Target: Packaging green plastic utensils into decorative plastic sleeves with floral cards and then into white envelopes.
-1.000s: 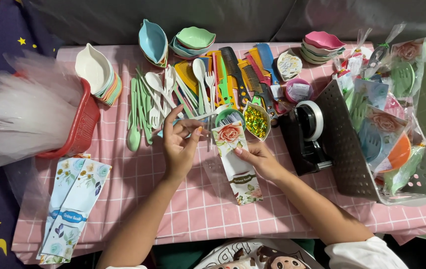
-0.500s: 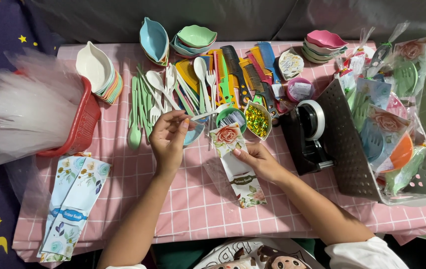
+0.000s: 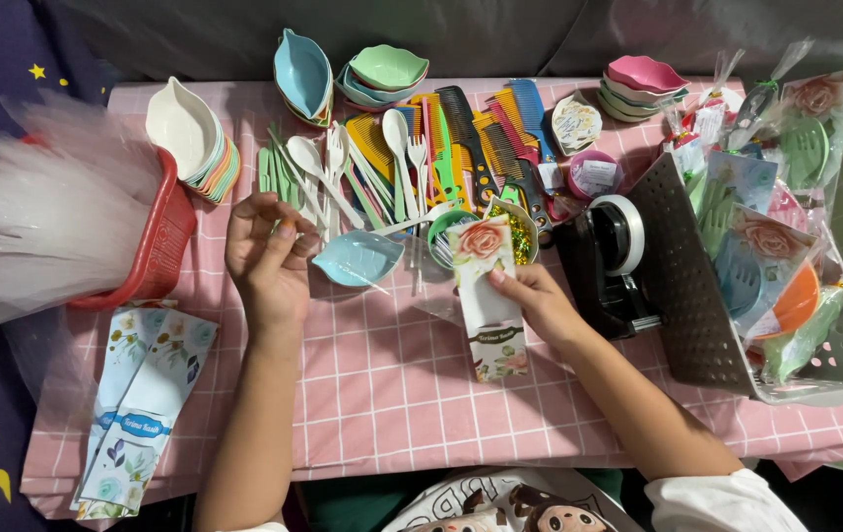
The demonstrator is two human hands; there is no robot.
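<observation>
1. We see, from above, a surface covered by a pink checked cloth [image 3: 392, 394], crowded with small plastic tableware.
2. Our left hand [image 3: 266, 258] sits left of centre, fingers curled loosely together over the ends of a row of white plastic spoons [image 3: 318, 172]; we cannot tell whether it grips one.
3. Just right of that hand lies a pale blue leaf-shaped dish [image 3: 357, 258], its rim near the fingertips.
4. Our right hand [image 3: 538, 300], at centre, has its fingers clamped on a tall floral paper card [image 3: 488, 296] with a pink rose at its top; the card lies flat on the cloth, inside a clear wrapper.
5. Behind the card, in the upper centre, lie coloured combs [image 3: 481, 128] and stacked leaf dishes [image 3: 382, 71].
6. A black tape dispenser [image 3: 614, 256] stands just right of the right hand.
7. At the right edge a white slotted basket [image 3: 825, 369] holds wrapped packets.
8. At the left edge a red basket [image 3: 161, 241] holds clear bags, and more floral cards [image 3: 146, 404] lie at lower left.
</observation>
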